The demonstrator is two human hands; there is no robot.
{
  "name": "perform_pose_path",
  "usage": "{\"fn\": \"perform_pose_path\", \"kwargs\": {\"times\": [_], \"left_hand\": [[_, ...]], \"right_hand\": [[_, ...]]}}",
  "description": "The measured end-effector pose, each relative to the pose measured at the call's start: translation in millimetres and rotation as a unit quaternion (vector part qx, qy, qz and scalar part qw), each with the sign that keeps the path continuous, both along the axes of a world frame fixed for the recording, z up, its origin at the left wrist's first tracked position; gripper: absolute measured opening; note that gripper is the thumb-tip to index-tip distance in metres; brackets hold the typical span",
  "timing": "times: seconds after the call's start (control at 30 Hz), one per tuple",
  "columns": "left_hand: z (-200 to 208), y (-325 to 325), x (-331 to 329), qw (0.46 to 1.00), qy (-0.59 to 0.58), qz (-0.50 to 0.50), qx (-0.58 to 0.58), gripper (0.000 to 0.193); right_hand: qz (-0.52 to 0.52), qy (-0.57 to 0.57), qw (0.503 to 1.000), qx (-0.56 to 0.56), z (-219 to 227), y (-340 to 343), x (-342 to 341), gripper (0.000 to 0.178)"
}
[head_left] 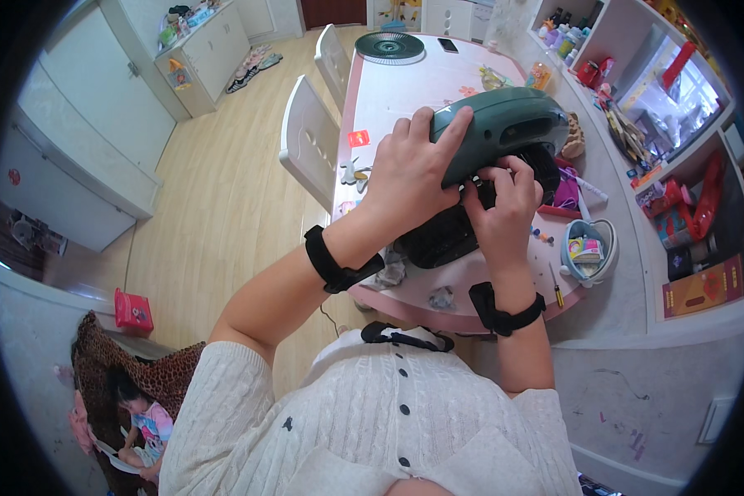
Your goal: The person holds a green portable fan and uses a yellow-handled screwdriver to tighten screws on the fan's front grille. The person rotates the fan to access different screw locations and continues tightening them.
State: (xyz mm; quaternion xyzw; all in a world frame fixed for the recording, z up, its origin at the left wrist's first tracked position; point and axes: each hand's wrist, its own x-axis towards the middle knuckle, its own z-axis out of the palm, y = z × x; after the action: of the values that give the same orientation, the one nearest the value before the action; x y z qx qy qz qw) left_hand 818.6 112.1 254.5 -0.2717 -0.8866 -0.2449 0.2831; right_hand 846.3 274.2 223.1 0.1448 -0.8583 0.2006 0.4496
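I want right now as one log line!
left grip: holding green housing | right grip: at housing's underside | screwdriver: on table | round green grille: table's far end

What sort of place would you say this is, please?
Probably a dining area in a home: white chairs stand along a pink-edged table, and shoes lie beside a low white cabinet.
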Motion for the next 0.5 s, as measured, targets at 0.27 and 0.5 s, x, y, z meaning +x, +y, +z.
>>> {"fn": "perform_pose_path", "kwargs": {"times": [0.27, 0.5], "left_hand": [[1, 4, -3, 1.0, -0.001, -0.013, -0.002, 0.094], [-4, 3, -14, 0.996, 0.074, -0.044, 0.011, 0.091]], "right_hand": [[-0.015, 0.0, 1.0, 0.02, 0, 5, -1, 0.021], [-0.02, 0.053, 0.998, 0.002, -6, 1, -10, 0.015]]}}
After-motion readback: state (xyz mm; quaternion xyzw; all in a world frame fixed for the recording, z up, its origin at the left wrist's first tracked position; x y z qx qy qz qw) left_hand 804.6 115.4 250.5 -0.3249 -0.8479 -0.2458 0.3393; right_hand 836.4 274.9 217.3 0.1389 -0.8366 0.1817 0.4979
